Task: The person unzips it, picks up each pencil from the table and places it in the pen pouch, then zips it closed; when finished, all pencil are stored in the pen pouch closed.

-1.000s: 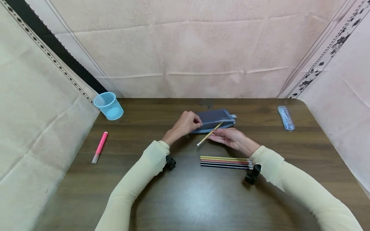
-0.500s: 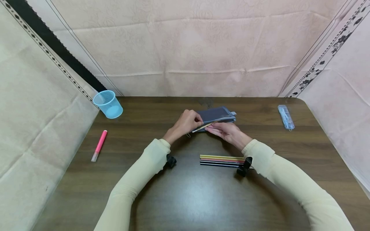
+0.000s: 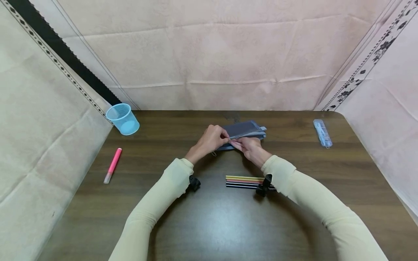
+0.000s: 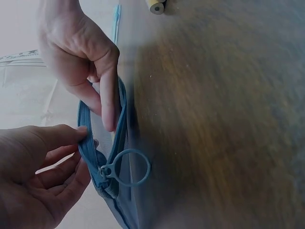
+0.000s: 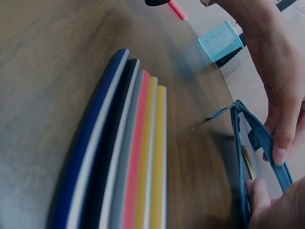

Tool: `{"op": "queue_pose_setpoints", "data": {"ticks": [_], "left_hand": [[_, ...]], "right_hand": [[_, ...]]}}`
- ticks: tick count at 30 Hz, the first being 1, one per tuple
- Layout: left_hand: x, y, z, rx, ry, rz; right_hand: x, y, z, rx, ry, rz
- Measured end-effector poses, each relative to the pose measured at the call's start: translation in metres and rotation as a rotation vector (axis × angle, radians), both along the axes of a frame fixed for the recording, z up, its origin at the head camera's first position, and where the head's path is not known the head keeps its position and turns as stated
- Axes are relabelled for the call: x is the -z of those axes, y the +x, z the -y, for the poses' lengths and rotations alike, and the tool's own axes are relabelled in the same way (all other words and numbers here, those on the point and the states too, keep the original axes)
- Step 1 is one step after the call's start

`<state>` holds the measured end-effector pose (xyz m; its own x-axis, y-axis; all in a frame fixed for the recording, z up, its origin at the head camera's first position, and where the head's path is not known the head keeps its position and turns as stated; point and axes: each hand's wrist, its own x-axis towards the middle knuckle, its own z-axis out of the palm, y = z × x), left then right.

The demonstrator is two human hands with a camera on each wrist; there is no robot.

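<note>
A blue zip pencil pouch [image 3: 241, 127] lies toward the back of the table. My left hand [image 3: 210, 139] pinches one edge of its zipped mouth between thumb and fingers, holding the mouth apart. Down inside the opening go the fingers of my right hand [image 3: 250, 148], at a yellow pencil [image 5: 247, 160]. Most of that pencil is hidden by the pouch and the fingers. A ring-shaped zip pull [image 4: 134, 167] hangs at the pouch's near end in the left wrist view. Several pencils [image 5: 138, 157] lie side by side on the table below my right wrist.
At the back left stands a light blue mesh cup [image 3: 125, 121]. A pink marker [image 3: 113, 165] lies in front of it. Over at the back right is a slim, clear-and-blue case [image 3: 323, 133]. Patterned cloth [image 3: 209, 65] hangs behind the table [image 3: 222, 224].
My right hand has moved left to the pouch's mouth, and the yellow pencil has swung round and gone inside it. My left hand keeps its hold on the pouch edge.
</note>
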<state>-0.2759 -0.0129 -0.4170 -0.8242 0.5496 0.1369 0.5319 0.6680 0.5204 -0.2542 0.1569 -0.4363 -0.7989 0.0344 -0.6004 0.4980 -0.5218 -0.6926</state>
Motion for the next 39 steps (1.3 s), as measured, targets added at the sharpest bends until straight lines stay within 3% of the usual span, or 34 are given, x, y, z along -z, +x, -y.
{"op": "queue_pose_setpoints", "data": {"ticks": [7,10,13,15,18,21,24,26,31,39], "left_hand": [[0.002,-0.001,0.003,-0.007,0.024,-0.002],[0.003,-0.003,0.003,-0.001,0.023,-0.007],[0.003,-0.004,0.003,0.004,0.021,-0.014],[0.003,-0.006,0.003,0.001,0.024,-0.016],[0.003,-0.006,0.003,0.006,0.031,-0.011],[0.004,-0.006,0.003,0.009,0.037,-0.005],[0.006,-0.005,0.004,0.008,0.036,0.003],[0.006,-0.005,0.004,0.005,0.036,0.006],[0.006,-0.007,0.003,0.006,0.037,0.002],[0.006,-0.006,-0.002,0.009,0.002,0.015]], "right_hand": [[-0.003,0.012,0.0,-0.087,0.078,-0.023],[-0.007,0.024,-0.003,-0.163,0.14,-0.058],[-0.012,0.038,-0.009,-0.288,0.262,-0.146],[-0.015,0.047,-0.013,-0.424,0.411,-0.255],[-0.019,0.06,-0.022,-0.663,0.793,-0.513],[-0.023,0.073,-0.031,-0.838,1.175,-0.779],[-0.025,0.088,-0.041,-0.943,1.409,-0.915],[-0.027,0.096,-0.046,-0.999,1.496,-0.927],[-0.025,0.11,-0.056,-1.031,1.56,-0.901],[-0.014,0.115,-0.06,-0.975,1.613,-0.963]]}}
